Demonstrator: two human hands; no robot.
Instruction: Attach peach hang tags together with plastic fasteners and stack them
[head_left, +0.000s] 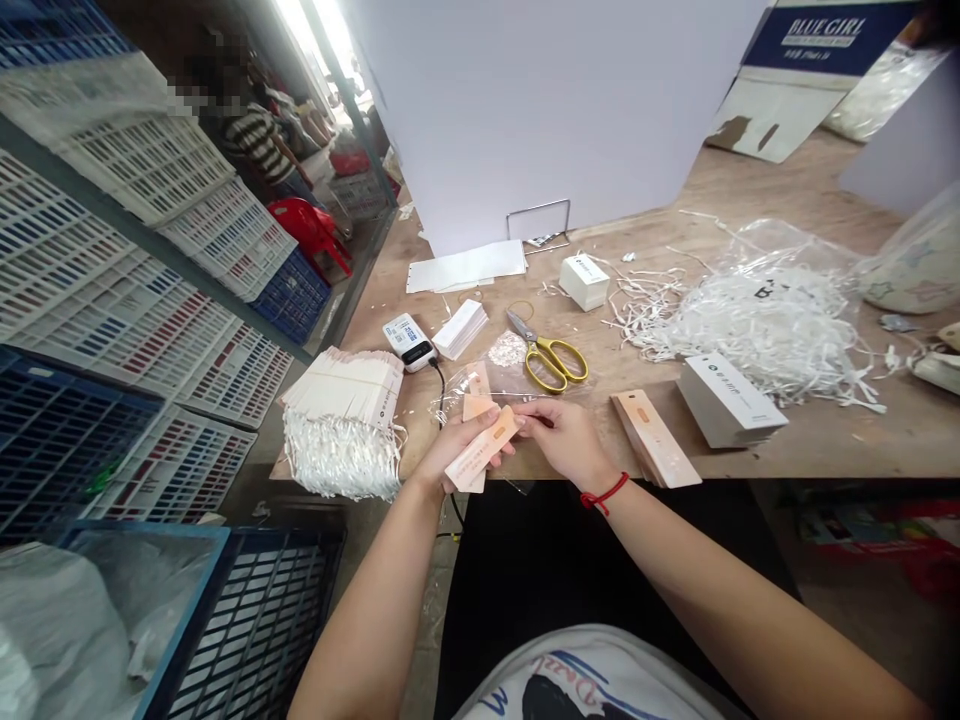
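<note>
My left hand (448, 446) is closed around a couple of peach-coloured hang tags (480, 455), held slanted just above the table's front edge. At the upper right end of the top tag, my right hand (564, 436) has its thumb and forefinger pinched together. Whatever lies between those fingertips is too small to make out. Just beyond my hands, a clear plastic bag (507, 350) holds small white bits, with another peach tag (477, 378) beside it. Yellow-handled scissors (556, 362) lie partly over the bag. Right of my right hand rests a stack of peach tags (654, 440).
A fanned bundle of strung white tags (345, 400) sits at the left front edge. White strings (765, 310) heap at right, behind a white card stack (727, 400). A small white device (410, 341) has a black cable. Crates (150, 250) line the left; a person (259, 140) is beyond.
</note>
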